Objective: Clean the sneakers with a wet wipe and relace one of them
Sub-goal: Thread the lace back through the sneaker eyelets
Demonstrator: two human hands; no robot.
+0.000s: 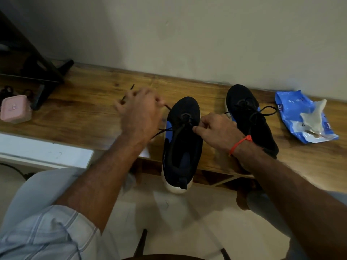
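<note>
**Two hands on a lace at the wooden bench**

The left hand (139, 111) is blurred, so its fingers are hard to read; they look curled round a black lace (161, 130) whose tip pokes out on its far side. The right arm hides the near part of the right sneaker (250, 117), and the heel of the left sneaker (182, 141) hangs off the near edge of the bench (90, 109). The right hand (216, 132) pinches the lace between thumb and forefinger at the left sneaker's eyelets, its other fingers bent.

The bench is a long plank of brown wood set against a plain pale wall (206, 34), with a light floor below. A dark stand (33, 59) occupies the far left, cut off by the edge.

There are two sneakers, black with blue sides and white soles, side by side. One blue wipe packet (304, 119) lies at the right with one white wipe (313, 117) on it. One pink box (16, 109) sits at the left. An orange thread (240, 143) circles the right wrist.
</note>
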